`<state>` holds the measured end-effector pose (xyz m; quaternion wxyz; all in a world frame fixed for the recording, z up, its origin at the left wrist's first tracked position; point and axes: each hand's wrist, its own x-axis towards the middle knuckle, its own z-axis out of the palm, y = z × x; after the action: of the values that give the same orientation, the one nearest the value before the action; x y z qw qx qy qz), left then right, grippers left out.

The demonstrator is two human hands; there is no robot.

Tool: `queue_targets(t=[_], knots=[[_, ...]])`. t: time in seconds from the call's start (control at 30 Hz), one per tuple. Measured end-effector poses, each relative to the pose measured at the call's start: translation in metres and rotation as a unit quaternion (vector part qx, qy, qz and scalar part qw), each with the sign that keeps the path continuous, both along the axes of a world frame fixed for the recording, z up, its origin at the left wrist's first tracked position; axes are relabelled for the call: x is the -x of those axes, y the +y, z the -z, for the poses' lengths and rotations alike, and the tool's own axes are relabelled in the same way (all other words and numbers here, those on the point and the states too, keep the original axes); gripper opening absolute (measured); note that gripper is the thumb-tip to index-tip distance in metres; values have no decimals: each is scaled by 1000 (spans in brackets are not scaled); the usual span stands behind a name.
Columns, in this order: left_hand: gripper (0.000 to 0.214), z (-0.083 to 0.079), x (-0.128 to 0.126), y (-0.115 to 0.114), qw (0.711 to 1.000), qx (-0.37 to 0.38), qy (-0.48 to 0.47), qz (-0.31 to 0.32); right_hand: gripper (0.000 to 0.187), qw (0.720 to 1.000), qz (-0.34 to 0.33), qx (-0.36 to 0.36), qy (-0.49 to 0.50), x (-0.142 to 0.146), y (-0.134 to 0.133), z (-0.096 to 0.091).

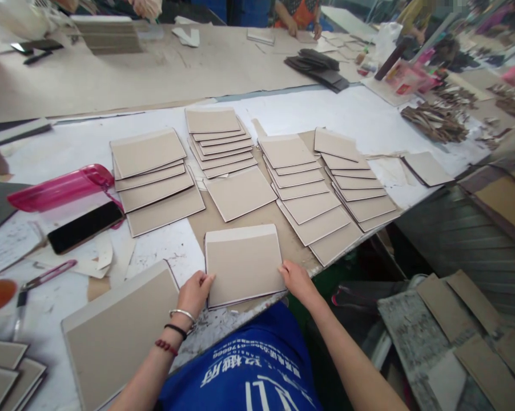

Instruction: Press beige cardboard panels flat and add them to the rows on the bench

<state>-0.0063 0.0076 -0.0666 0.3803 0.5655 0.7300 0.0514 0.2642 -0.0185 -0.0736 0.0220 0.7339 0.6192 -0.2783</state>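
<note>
In front of me at the table's near edge lies a beige cardboard panel [244, 268] with a paler strip along its far side and dark edges. My left hand [195, 297] pinches its left side, thumb on top. On the right side, my right hand [295, 278] grips the edge with closed fingers. Beyond it, a single panel [241, 193] rests flat between overlapping rows of similar panels [161, 200] on the left and panels [309, 194] on the right. A larger beige board [120, 331] lies beside my left forearm.
To the left are a black phone [85, 226], a pink case [63, 188] and a brush [21, 308]. Dark sheets [317, 68] and scraps [435, 121] lie farther back. A lower surface with boards [446, 308] stands at right. A co-worker's hands [302, 29] are across the table.
</note>
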Motion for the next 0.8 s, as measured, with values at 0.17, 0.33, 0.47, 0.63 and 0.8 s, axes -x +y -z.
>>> queue_targets(t=[0.17, 0.33, 0.47, 0.63, 0.8], knots=[[27, 0, 0, 0, 1000, 0, 1, 2, 18, 1000, -4, -1, -2, 1, 0, 0], [26, 0, 1, 0, 1000, 2, 0, 0, 17, 1000, -9, -6, 2, 1, -1, -1], [26, 1, 1, 0, 1000, -2, 6, -1, 16, 1000, -11, -13, 4, -1, -1, 2], [25, 4, 2, 0, 1000, 1, 10, -3, 17, 1000, -13, -20, 0, -2, -1, 5], [26, 4, 1, 2, 1000, 14, 18, -7, 18, 1000, -16, -18, -8, -1, -1, 5]])
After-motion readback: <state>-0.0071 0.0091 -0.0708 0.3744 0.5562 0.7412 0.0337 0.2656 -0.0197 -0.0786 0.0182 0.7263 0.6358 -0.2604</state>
